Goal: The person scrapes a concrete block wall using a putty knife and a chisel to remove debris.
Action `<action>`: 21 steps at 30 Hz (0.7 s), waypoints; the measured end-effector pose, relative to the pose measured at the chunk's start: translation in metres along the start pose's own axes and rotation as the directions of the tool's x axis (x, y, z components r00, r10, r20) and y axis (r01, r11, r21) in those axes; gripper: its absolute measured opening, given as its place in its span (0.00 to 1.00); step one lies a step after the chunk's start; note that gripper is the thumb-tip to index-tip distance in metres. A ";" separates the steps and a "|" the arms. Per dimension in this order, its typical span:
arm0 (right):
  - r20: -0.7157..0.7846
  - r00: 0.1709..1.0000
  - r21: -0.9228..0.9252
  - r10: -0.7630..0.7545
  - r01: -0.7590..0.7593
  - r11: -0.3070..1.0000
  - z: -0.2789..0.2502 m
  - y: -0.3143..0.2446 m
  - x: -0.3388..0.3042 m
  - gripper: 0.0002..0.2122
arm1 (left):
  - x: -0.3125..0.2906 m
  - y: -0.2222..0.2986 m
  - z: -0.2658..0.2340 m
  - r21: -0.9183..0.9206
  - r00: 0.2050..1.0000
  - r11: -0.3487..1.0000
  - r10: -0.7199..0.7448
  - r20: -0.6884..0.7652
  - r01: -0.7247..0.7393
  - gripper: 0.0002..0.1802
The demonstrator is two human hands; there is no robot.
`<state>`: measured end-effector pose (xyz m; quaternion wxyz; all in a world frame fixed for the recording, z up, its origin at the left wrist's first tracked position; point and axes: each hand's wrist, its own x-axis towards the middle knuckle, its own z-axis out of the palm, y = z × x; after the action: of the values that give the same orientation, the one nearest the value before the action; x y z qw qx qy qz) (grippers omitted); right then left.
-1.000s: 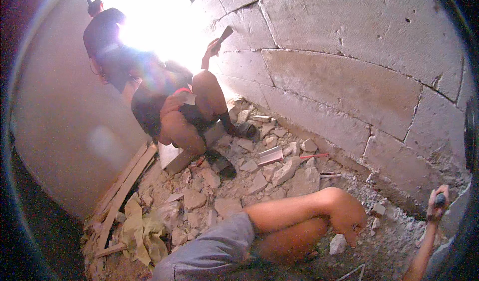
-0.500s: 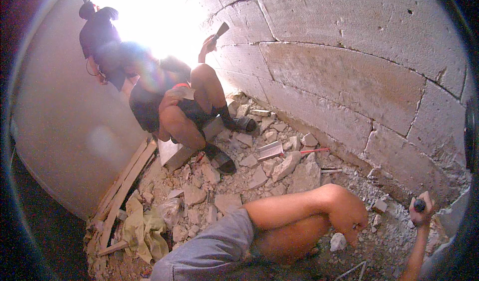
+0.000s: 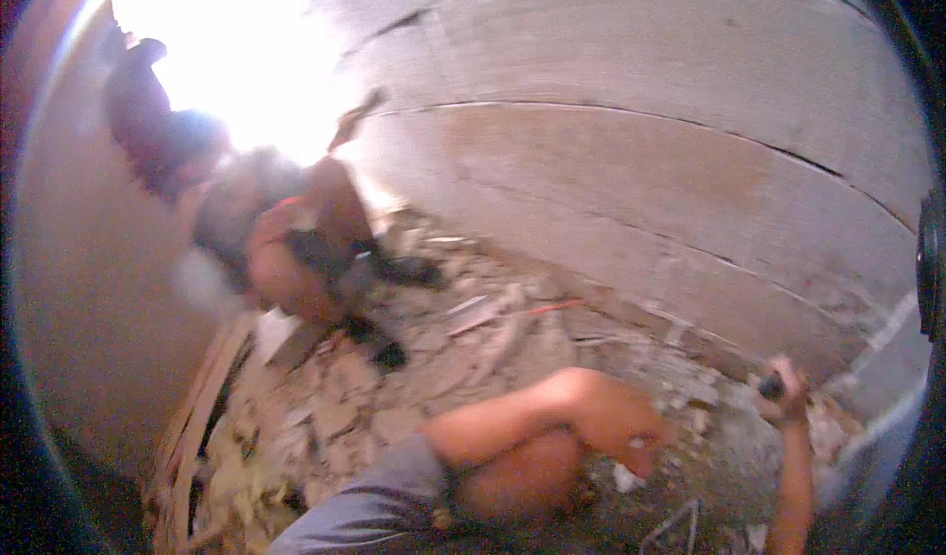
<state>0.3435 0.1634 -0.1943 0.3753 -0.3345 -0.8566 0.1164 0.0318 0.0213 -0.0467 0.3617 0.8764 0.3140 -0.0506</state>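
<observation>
My right hand (image 3: pixel 785 397) is at the foot of the block wall, low on the right. Its fingers are wrapped round a black-handled tool (image 3: pixel 772 386); only the round end of the handle shows, and the working end is hidden. Near the lower middle, a bent bare limb comes out of grey cloth (image 3: pixel 370 506). My left hand (image 3: pixel 636 437) seems to hang at its end, over the rubble. Motion smears its fingers, so I cannot make out whether it holds anything. Just below it lies a pale stone chunk (image 3: pixel 628 478).
A co-worker (image 3: pixel 286 249) squats on a pale block, a flared tool (image 3: pixel 371 102) raised in one hand. Another person (image 3: pixel 143 111) stands behind, by a glaring opening. Broken rubble (image 3: pixel 424 358) covers the floor. Wooden boards (image 3: pixel 207 397) line the left wall; a block wall (image 3: pixel 631 161) rises right.
The whole view has swung, so nearly everything appears farther left and is blurred. My right hand still grips the black-handled tool near the wall's foot.
</observation>
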 end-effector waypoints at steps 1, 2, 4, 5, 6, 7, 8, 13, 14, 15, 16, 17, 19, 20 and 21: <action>0.006 1.000 0.023 0.030 -0.030 0.999 0.001 -0.002 -0.002 0.16 | -0.003 -0.008 0.008 -0.114 0.997 0.992 0.051 -0.056 -0.058 0.27; 0.016 0.998 0.053 0.052 -0.053 0.997 0.005 -0.006 0.001 0.19 | -0.009 -0.015 0.013 -0.151 0.998 0.987 0.047 -0.037 -0.052 0.27; -0.022 0.989 0.217 0.149 -0.141 0.966 0.006 -0.040 0.039 0.20 | -0.026 -0.023 0.007 -0.158 1.000 0.987 -0.007 0.022 0.011 0.26; -0.113 0.988 0.135 0.101 -0.085 0.987 0.003 -0.031 0.049 0.17 | -0.024 -0.027 0.004 -0.124 0.998 0.992 -0.018 0.065 0.026 0.25; -0.200 0.977 0.246 0.081 -0.030 0.969 -0.004 -0.031 0.064 0.15 | -0.028 -0.030 0.001 -0.150 0.997 0.988 -0.031 0.076 0.042 0.24; -0.285 0.957 0.339 0.051 0.051 0.939 -0.012 -0.035 0.081 0.12 | -0.027 -0.034 -0.003 -0.171 0.996 0.983 -0.054 0.076 0.066 0.23; -0.347 0.935 0.513 0.072 0.124 0.850 -0.025 -0.046 0.099 0.10 | -0.029 -0.028 -0.007 -0.160 0.995 0.986 -0.029 0.094 0.043 0.23; -0.608 0.777 0.453 0.161 0.173 0.874 -0.122 -0.116 0.145 0.16 | -0.033 0.002 -0.012 -0.077 0.961 0.964 -0.242 0.132 0.254 0.22; -0.594 0.791 0.450 0.149 0.173 0.876 -0.135 -0.121 0.149 0.17 | -0.034 0.006 -0.012 -0.072 0.961 0.965 -0.243 0.129 0.254 0.22; -0.576 0.805 0.437 0.142 0.157 0.886 -0.144 -0.121 0.150 0.18 | -0.029 0.003 -0.012 -0.085 0.965 0.967 -0.227 0.132 0.239 0.22; -0.577 0.805 0.437 0.140 0.159 0.885 -0.148 -0.129 0.152 0.18 | -0.028 0.004 -0.013 -0.096 0.966 0.966 -0.227 0.126 0.240 0.22; -0.622 0.773 0.468 0.126 0.237 0.851 -0.149 -0.139 0.156 0.16 | -0.029 0.005 -0.012 -0.096 0.965 0.966 -0.229 0.124 0.241 0.22; -0.674 0.728 0.488 0.122 0.314 0.815 -0.153 -0.142 0.156 0.14 | -0.029 0.006 -0.012 -0.078 0.976 0.975 -0.200 0.091 0.207 0.21; -0.680 0.729 0.581 0.079 0.470 0.664 -0.157 -0.139 0.154 0.11 | -0.029 0.008 -0.013 -0.073 0.975 0.975 -0.201 0.094 0.208 0.21; -0.691 0.722 0.647 0.036 0.596 0.476 -0.160 -0.138 0.154 0.12 | -0.026 0.011 -0.014 -0.074 0.973 0.975 -0.201 0.112 0.210 0.20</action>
<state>0.3164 0.1534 0.0654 0.7607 0.0274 -0.5595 0.3279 0.0151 0.0112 -0.0215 0.4075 0.8190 0.3857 -0.1195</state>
